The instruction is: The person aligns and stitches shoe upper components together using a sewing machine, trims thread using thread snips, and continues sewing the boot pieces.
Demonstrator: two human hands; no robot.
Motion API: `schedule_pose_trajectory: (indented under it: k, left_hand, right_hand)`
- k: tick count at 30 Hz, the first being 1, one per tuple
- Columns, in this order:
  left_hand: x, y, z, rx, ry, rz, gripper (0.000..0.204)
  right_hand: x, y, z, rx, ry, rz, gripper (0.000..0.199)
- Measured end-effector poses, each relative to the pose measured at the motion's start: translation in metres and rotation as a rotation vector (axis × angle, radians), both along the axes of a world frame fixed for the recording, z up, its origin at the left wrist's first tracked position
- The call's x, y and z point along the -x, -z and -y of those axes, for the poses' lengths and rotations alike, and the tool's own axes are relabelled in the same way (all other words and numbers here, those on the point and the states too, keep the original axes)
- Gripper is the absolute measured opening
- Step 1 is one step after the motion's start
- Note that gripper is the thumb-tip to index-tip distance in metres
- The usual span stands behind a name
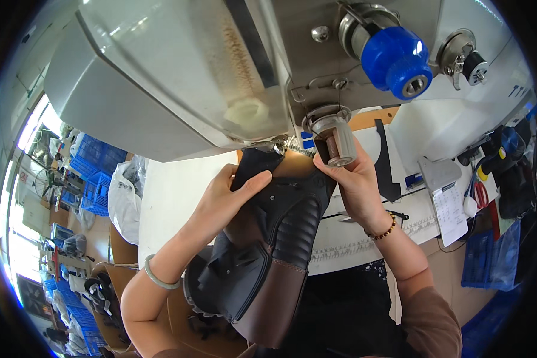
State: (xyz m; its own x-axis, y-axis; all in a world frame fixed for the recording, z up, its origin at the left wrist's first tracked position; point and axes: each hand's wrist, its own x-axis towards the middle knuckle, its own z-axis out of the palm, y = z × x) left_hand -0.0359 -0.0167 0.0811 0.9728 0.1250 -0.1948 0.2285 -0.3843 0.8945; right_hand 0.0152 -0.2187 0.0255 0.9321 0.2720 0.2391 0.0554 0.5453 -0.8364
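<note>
A black and brown leather boot upper point(250, 268) with a ribbed panel and stitched seams hangs between my arms, its top edge under the sewing machine point(155, 77). My left hand point(221, 203) grips the upper's left side, thumb lying on the black leather and fingers behind. On the other side, my right hand point(357, 185) pinches the upper's top right edge between thumb and fingers, partly behind the machine's clear-covered thread part point(339, 143). A lit strip of the leather shows near the needle area, but the machine head hides the needle itself.
A blue tension knob point(397, 62) juts from the machine. On the white table lie a black strip point(386, 161) and a ruler scale point(370, 243). To the right are a paper sheet point(449, 215) and red-handled scissors point(478, 194). Blue crates point(98, 158) stand at left.
</note>
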Motion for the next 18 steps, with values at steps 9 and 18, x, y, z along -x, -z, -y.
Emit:
schedule_pose_trajectory:
  k: [9,18]
  left_hand:
    - [-0.013,-0.017,-0.003,0.212,0.118,0.014,0.045]
    - [-0.041,-0.026,-0.023,0.002,0.347,0.099,0.047]
  right_hand:
    - [0.015,0.007,-0.017,-0.115,0.108,0.000,0.028]
    - [0.028,0.016,-0.039,-0.211,0.246,0.003,0.031]
